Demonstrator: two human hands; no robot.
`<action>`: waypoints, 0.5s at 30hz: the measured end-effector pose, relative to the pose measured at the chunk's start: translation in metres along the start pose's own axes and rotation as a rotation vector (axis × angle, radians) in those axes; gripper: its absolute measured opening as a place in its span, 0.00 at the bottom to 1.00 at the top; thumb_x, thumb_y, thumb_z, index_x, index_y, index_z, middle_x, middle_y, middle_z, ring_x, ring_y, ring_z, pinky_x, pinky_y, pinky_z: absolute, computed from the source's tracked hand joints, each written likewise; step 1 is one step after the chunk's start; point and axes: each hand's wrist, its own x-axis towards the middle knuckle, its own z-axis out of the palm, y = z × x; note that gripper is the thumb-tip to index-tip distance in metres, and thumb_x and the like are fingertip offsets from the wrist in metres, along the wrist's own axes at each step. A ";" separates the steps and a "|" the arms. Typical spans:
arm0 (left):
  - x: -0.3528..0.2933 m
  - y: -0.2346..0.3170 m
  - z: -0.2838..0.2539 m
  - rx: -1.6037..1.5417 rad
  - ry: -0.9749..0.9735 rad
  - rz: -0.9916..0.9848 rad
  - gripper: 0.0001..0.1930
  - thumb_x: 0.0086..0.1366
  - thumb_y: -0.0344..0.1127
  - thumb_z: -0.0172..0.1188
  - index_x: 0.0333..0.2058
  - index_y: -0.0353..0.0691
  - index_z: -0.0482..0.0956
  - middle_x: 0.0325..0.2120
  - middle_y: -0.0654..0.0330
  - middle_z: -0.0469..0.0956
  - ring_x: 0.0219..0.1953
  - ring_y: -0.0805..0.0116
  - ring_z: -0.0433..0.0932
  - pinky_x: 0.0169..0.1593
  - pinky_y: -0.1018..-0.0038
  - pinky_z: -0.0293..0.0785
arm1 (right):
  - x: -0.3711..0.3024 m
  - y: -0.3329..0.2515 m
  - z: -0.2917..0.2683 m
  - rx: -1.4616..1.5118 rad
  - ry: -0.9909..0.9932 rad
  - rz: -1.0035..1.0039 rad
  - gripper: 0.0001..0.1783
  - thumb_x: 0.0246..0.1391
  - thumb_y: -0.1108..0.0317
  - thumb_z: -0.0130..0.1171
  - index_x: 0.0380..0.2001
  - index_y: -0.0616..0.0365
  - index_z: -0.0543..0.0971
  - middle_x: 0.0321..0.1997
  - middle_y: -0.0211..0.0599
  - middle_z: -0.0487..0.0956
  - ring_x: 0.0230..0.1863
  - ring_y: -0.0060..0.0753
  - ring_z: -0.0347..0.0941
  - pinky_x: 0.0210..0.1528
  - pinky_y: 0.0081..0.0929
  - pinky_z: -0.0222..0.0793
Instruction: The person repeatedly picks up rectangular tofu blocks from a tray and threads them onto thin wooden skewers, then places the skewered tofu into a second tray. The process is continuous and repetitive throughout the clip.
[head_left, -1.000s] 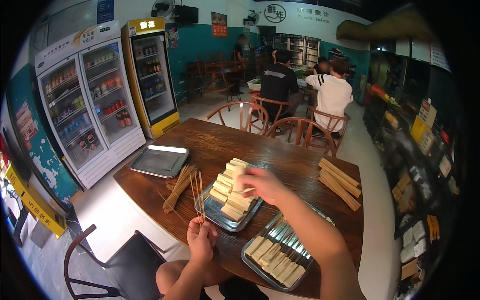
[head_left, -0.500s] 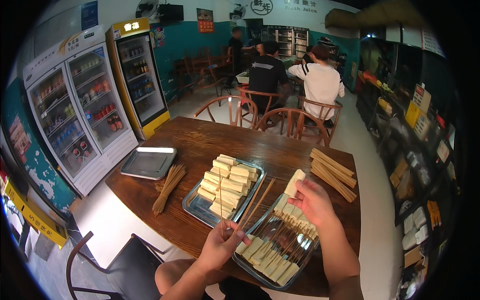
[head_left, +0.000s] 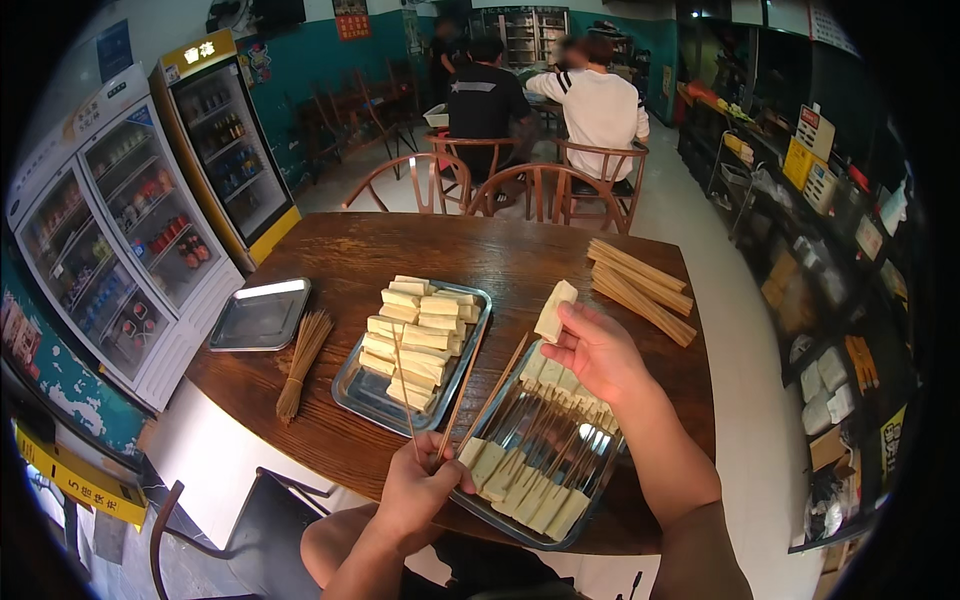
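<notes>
My left hand (head_left: 420, 490) is closed around the lower ends of three thin bamboo skewers (head_left: 403, 375), which fan out upward. My right hand (head_left: 603, 355) pinches one pale yellow roll (head_left: 556, 311), apparently of tofu skin, between thumb and fingers. The roll is above the far end of the near metal tray (head_left: 560, 543). In that tray lie two rows of skewered rolls (head_left: 530, 497), their sticks pointing toward the middle. A second metal tray (head_left: 352, 402), left of it, holds a pile of loose rolls (head_left: 420, 335). The skewer tips pass in front of this pile.
A bundle of skewers (head_left: 305, 362) and a bare metal tray (head_left: 260, 315) lie on the table's left. More tan sticks (head_left: 640, 290) lie at the far right. Wooden chairs (head_left: 545, 195) stand beyond the table (head_left: 400, 240); two people sit behind them. A black chair (head_left: 270, 530) is at my left.
The view has shifted, so the table appears higher and further left. My right hand has lifted the roll slightly away from the near tray. My left hand still grips the skewers.
</notes>
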 end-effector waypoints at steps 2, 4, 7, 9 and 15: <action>0.002 0.000 -0.002 0.076 -0.029 -0.048 0.07 0.62 0.19 0.54 0.36 0.37 0.68 0.22 0.60 0.77 0.24 0.75 0.75 0.31 0.80 0.69 | 0.000 0.000 -0.002 0.002 -0.006 0.000 0.15 0.64 0.62 0.62 0.49 0.56 0.76 0.47 0.31 0.80 0.48 0.27 0.76 0.53 0.34 0.76; 0.003 -0.002 -0.002 0.072 -0.036 -0.076 0.08 0.60 0.19 0.54 0.36 0.36 0.68 0.22 0.61 0.76 0.24 0.75 0.74 0.30 0.80 0.68 | -0.001 0.001 -0.004 -0.003 -0.010 -0.002 0.15 0.63 0.62 0.62 0.49 0.56 0.76 0.47 0.31 0.80 0.48 0.27 0.76 0.53 0.34 0.76; 0.006 -0.008 -0.005 0.073 -0.066 -0.082 0.08 0.60 0.19 0.54 0.36 0.36 0.68 0.21 0.61 0.76 0.21 0.76 0.72 0.26 0.81 0.65 | -0.002 0.000 -0.002 -0.002 -0.018 -0.006 0.15 0.63 0.61 0.62 0.49 0.56 0.76 0.47 0.31 0.80 0.47 0.26 0.76 0.53 0.34 0.76; 0.007 -0.010 -0.008 0.083 -0.099 -0.089 0.07 0.61 0.20 0.54 0.37 0.37 0.69 0.21 0.60 0.76 0.20 0.77 0.70 0.24 0.81 0.63 | -0.002 0.000 0.001 0.008 -0.022 -0.011 0.15 0.64 0.62 0.62 0.49 0.56 0.76 0.47 0.31 0.80 0.47 0.26 0.76 0.54 0.33 0.76; 0.000 -0.003 0.001 0.049 -0.071 -0.088 0.06 0.67 0.24 0.52 0.42 0.38 0.70 0.21 0.60 0.77 0.18 0.81 0.65 0.23 0.83 0.57 | -0.001 0.003 0.003 0.042 -0.023 -0.054 0.14 0.64 0.62 0.61 0.49 0.57 0.76 0.45 0.30 0.80 0.46 0.26 0.77 0.56 0.34 0.76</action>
